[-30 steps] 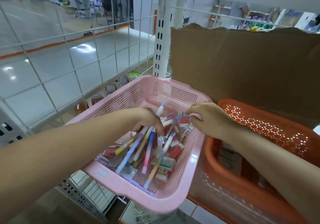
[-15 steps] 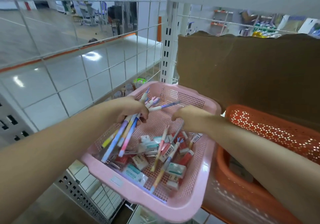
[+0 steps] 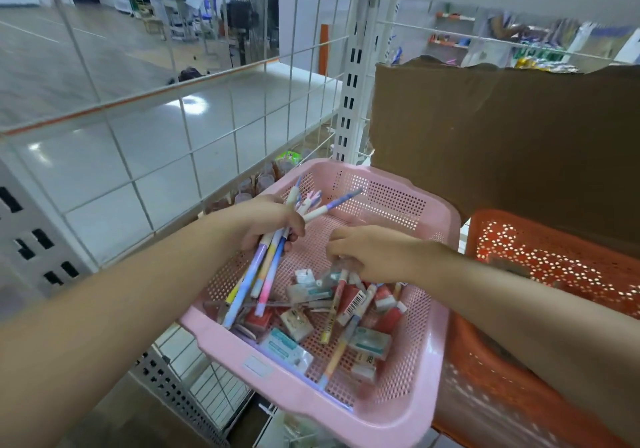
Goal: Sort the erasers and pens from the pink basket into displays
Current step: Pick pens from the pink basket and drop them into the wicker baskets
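The pink basket [image 3: 398, 423] sits tilted on a shelf in front of me. My left hand [image 3: 266, 220] grips a bunch of pastel pens [image 3: 263, 271] over the basket's left side; their lower ends slant down to the basket floor. My right hand [image 3: 367, 251] reaches into the middle of the basket and its fingers pinch the top of another pen [image 3: 334, 305]. Several boxed erasers [image 3: 285, 347], white, teal and red, lie loose on the basket floor with a few more pens [image 3: 341, 350].
An orange perforated basket [image 3: 554, 267] stands right beside the pink one. A torn brown cardboard sheet [image 3: 502, 135] rises behind both. A white wire grid panel [image 3: 138, 101] closes the left side, with a slotted shelf upright [image 3: 349, 94] at the back.
My left hand has lifted its bunch of pens up and leftward off the pile. My right hand has dropped from the far side down onto the pile in the basket's middle.
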